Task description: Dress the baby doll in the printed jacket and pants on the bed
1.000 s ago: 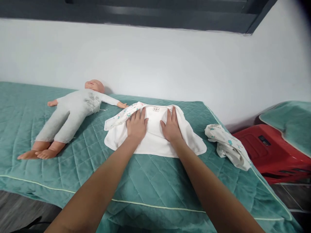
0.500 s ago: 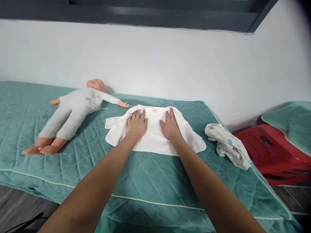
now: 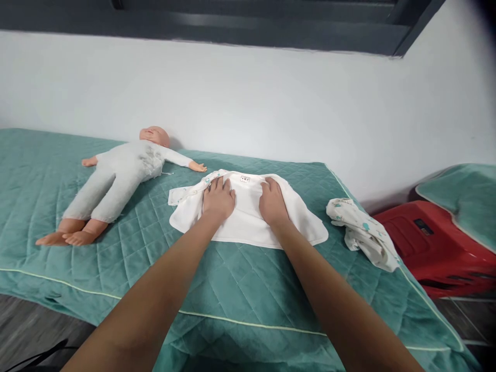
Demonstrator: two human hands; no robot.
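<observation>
Two bare hands are counted, one left hand [image 3: 219, 199] and one right hand [image 3: 273, 202]. White cloth garments with teal print number two: one spread-out garment [image 3: 248, 222] and one crumpled garment [image 3: 364, 230]. The spread one shows one small rectangular label [image 3: 245, 179]. There is one doll [image 3: 126, 168] with a pale cloth body, one bald plastic head [image 3: 155, 135] and two bare plastic feet [image 3: 79, 238]; one green quilted bed cover [image 3: 240, 279]; one red plastic object [image 3: 420, 235]; and one green cloth with pale piping [image 3: 463, 194].

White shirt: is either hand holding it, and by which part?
Left hand rests spread on the shirt, no grip visible; right hand curls near its collar, grip unclear.
</observation>
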